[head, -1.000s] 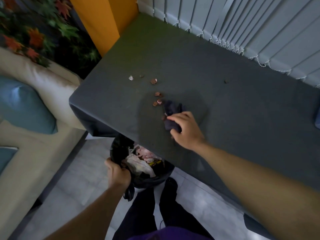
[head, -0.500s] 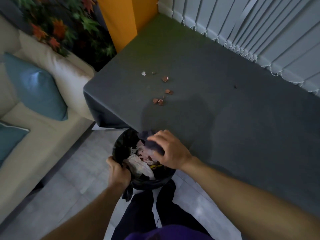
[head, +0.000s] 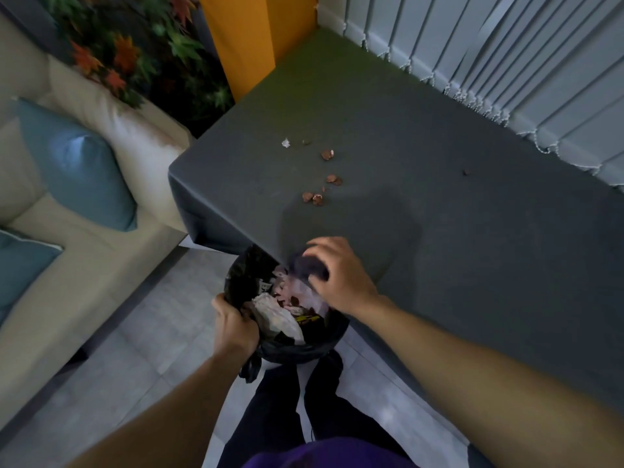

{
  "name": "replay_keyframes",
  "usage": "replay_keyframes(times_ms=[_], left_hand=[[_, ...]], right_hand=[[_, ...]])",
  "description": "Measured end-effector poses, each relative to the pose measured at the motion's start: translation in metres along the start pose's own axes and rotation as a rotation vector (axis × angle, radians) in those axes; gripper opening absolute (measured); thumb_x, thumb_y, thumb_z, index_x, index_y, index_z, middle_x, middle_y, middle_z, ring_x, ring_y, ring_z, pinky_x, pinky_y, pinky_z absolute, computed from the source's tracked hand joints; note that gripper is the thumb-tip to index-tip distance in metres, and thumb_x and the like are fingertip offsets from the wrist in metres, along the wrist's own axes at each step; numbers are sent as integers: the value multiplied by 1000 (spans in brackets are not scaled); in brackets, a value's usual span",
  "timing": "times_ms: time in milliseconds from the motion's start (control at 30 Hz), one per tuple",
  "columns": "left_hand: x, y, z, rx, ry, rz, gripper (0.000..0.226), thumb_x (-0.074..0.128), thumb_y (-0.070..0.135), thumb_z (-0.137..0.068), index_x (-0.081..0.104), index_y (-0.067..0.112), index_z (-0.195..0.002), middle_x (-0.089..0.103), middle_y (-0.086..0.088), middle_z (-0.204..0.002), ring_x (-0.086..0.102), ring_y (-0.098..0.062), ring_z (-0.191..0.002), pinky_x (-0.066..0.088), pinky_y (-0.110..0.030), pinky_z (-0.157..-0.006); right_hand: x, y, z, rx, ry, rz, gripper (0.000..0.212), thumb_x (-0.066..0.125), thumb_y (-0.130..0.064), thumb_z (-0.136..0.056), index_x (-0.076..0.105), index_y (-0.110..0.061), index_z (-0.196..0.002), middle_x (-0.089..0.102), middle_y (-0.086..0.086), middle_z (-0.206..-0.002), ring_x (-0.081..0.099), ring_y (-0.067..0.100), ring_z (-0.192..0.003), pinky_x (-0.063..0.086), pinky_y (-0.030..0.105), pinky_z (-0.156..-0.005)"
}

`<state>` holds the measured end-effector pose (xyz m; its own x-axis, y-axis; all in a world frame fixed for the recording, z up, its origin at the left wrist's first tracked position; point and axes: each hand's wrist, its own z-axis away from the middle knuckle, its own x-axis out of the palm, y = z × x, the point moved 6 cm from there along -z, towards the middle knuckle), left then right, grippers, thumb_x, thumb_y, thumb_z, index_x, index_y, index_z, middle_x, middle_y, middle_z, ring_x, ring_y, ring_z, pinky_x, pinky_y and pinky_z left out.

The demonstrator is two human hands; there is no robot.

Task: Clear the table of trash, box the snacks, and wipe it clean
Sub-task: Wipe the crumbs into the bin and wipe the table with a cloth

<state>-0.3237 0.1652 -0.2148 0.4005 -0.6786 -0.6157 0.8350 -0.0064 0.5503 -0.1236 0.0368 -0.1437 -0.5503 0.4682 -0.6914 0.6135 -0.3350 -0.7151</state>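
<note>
A dark grey cloth-covered table [head: 456, 231] fills the right of the view. Several brown shell crumbs [head: 315, 197] and a white scrap [head: 286, 142] lie near its left end. My right hand [head: 341, 275] is closed on a dark purple cloth [head: 305, 266] at the table's near edge, just above the bin. Below that edge stands a bin with a black bag [head: 243, 282], filled with crumpled wrappers and tissue [head: 280, 312]. My left hand [head: 234, 327] grips the bag's rim at the near left.
A beige sofa [head: 84, 265] with blue cushions [head: 74, 170] stands to the left. Vertical blinds [head: 506, 62] run along the table's far side, an orange pillar [head: 243, 38] at its far corner. My legs [head: 297, 407] are on the tiled floor under the bin.
My right hand dragged the cloth from beside the crumbs toward me to the table's edge over the bin. My left hand kept its hold on the bag.
</note>
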Motion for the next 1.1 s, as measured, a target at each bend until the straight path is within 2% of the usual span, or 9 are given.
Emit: replay_keyframes(times_ms=[133,233,433,567,667,767,833,933,1100], left_hand=[[6,6,-4,17,-30,-39,34,41,-4,-88,22,15,-108,51,-19,-100,53,-32,-88,43,-42,-67],[19,10,-6,35,-97,-47,37,40,-6,-85,22,18,-106,47,-11,-97,52,-27,-87,49,-46,-70],[47,25,-4,69,-211,-94,36,39,-7,-84,22,17,-104,42,-8,-97,46,-19,-85,54,-53,-78],[57,39,3,66,-243,-73,36,38,-13,-84,22,11,-106,40,-9,-100,46,-23,-93,50,-48,-80],[62,47,3,95,-257,-77,33,35,-17,-87,21,6,-106,37,-10,-103,42,-22,-95,46,-40,-77],[62,53,2,90,-265,-55,31,33,-17,-88,21,4,-106,39,-12,-102,42,-28,-97,46,-47,-79],[60,56,1,87,-266,-84,32,36,-15,-87,23,5,-110,44,-20,-111,49,-34,-103,50,-51,-82],[57,59,0,72,-261,-96,34,36,-13,-88,22,6,-112,47,-25,-115,51,-40,-109,51,-51,-82],[55,58,-2,47,-268,-101,37,35,-13,-86,22,8,-114,48,-24,-113,53,-39,-108,52,-54,-87]], right_hand=[[-46,48,2,313,293,48,33,67,-7,-78,67,-3,-110,57,8,-121,51,22,-113,40,23,-100],[-81,73,12,382,422,143,29,65,-3,-75,67,-1,-103,60,11,-112,52,28,-105,45,33,-92],[-109,108,28,459,354,181,17,63,-10,-76,66,-8,-92,61,4,-101,52,23,-98,40,22,-82],[-154,135,37,582,659,168,6,61,-7,-75,57,-4,-79,57,15,-89,53,32,-87,43,36,-76],[-183,163,38,698,790,160,22,61,-8,-80,61,3,-100,57,23,-108,54,38,-103,42,38,-91],[-205,185,30,795,881,62,44,61,-14,-91,53,4,-130,46,22,-136,46,32,-127,31,27,-110],[-212,199,18,836,857,18,52,58,-15,-95,43,2,-141,34,19,-148,37,27,-138,20,19,-113],[-214,216,-4,890,693,52,54,53,-12,-96,36,2,-146,28,19,-156,25,26,-146,11,20,-115],[-207,214,-34,827,482,37,47,56,-13,-89,53,-9,-136,52,10,-143,47,26,-133,33,27,-111]])
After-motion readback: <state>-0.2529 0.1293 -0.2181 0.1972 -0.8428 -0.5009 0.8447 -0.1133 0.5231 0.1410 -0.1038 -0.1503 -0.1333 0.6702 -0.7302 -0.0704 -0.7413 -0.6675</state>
